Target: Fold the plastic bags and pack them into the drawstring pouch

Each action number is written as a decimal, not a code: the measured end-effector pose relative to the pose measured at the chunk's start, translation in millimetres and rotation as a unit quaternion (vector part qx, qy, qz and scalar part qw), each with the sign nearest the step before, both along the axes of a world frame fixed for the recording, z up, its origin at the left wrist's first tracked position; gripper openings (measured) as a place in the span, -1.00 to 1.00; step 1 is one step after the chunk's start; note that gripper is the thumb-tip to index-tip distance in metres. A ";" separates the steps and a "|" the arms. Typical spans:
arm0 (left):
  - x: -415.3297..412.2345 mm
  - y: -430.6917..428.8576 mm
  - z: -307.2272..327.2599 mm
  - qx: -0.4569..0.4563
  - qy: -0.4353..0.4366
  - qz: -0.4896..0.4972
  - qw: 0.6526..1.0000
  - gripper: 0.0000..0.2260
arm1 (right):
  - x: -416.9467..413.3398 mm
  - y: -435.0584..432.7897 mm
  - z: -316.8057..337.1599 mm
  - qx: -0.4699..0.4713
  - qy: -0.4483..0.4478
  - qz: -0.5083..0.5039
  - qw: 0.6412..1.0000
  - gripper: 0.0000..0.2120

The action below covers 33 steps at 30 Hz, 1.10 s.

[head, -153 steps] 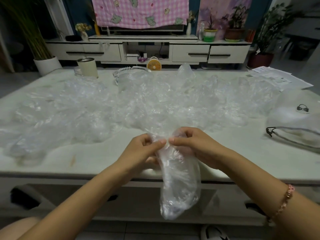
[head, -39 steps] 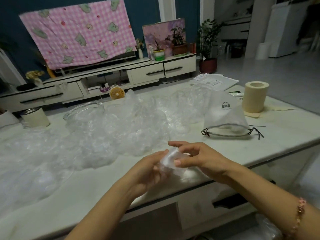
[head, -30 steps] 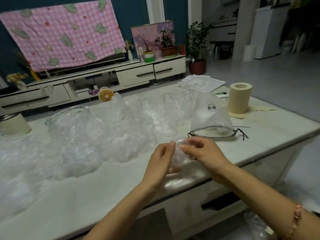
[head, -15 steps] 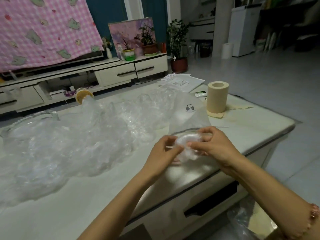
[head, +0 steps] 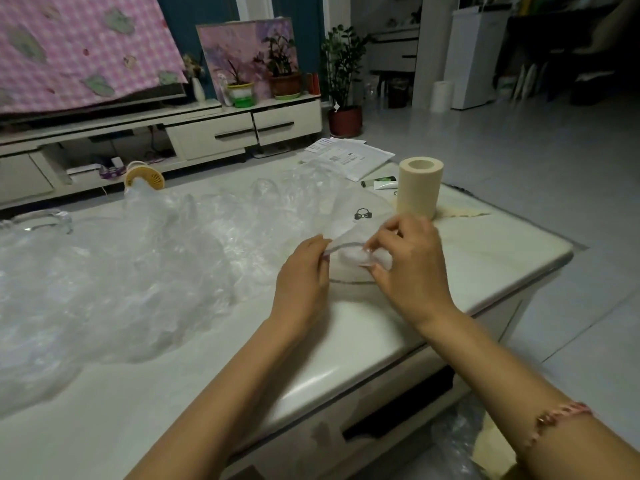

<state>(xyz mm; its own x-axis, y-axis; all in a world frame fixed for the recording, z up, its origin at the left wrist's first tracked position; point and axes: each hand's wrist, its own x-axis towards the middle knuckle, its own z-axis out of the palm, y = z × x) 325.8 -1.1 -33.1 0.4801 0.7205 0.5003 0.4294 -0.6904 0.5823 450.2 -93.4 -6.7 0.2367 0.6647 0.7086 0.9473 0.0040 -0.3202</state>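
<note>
A translucent white drawstring pouch (head: 360, 211) with a small black bow mark lies on the pale table (head: 485, 251), its mouth facing me. My left hand (head: 303, 271) pinches the upper rim of that mouth and lifts it. My right hand (head: 408, 258) grips a small folded wad of clear plastic bag (head: 356, 257) right at the opening. A big heap of crumpled clear plastic bags (head: 131, 271) covers the table's left and middle.
A cream roll (head: 419, 188) stands just behind the pouch, with a small tube (head: 379, 183) and papers (head: 346, 157) beyond it. A small yellow fan (head: 144, 175) and a glass dish (head: 41, 221) sit at the table's far side. The table's right edge is close.
The hanging bag has been folded into a small wad. Both hands moved right to the pouch; my left hand took hold of its rim and my right hand brought the wad to the mouth.
</note>
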 end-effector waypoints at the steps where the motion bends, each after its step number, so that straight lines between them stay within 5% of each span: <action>1: -1.0 -3.6 1.1 -0.015 -0.028 -0.019 0.999 -0.71 | 0.4 5.0 0.2 0.009 -0.033 -0.017 0.999 -0.81; 4: -5.6 -10.1 1.2 -0.052 -0.069 -0.053 0.995 -0.74 | -3.5 18.1 -0.1 -0.003 -0.089 0.011 0.996 -0.96; 6: -7.7 -13.9 -0.3 -0.055 -0.057 -0.069 0.994 -0.71 | -5.8 24.0 -4.4 -0.037 -0.098 0.030 0.994 -0.80; 9: -8.3 -23.0 -2.9 -0.055 -0.020 -0.079 0.995 -0.67 | -4.7 32.1 -13.6 -0.098 -0.122 -0.020 0.987 -0.86; 12: -12.2 -28.7 -8.0 -0.016 0.064 -0.058 0.996 -0.45 | -3.6 47.7 -22.5 -0.142 -0.099 -0.088 0.981 -0.58; 14: -15.5 -28.9 -10.8 -0.004 0.136 -0.051 0.989 -0.48 | -6.6 51.9 -20.2 -0.204 -0.097 -0.132 0.965 -0.65; 17: -27.1 -19.8 -14.9 0.050 0.124 0.007 0.991 -0.58 | -4.5 57.2 -17.2 -0.273 -0.053 -0.153 0.948 -0.70; 23: -53.8 11.1 -20.0 0.011 0.207 0.117 0.971 -0.61 | -11.3 37.7 2.2 -0.380 0.069 -0.071 0.920 -0.61; 28: -41.9 15.3 -10.7 0.044 0.223 0.147 0.963 -0.82 | -27.8 12.2 12.7 -0.265 0.021 -0.072 0.961 -0.52; 33: -51.7 12.7 -7.9 0.050 0.075 0.116 0.989 -0.82 | -45.6 -0.2 29.8 -0.093 0.112 -0.018 0.989 -0.70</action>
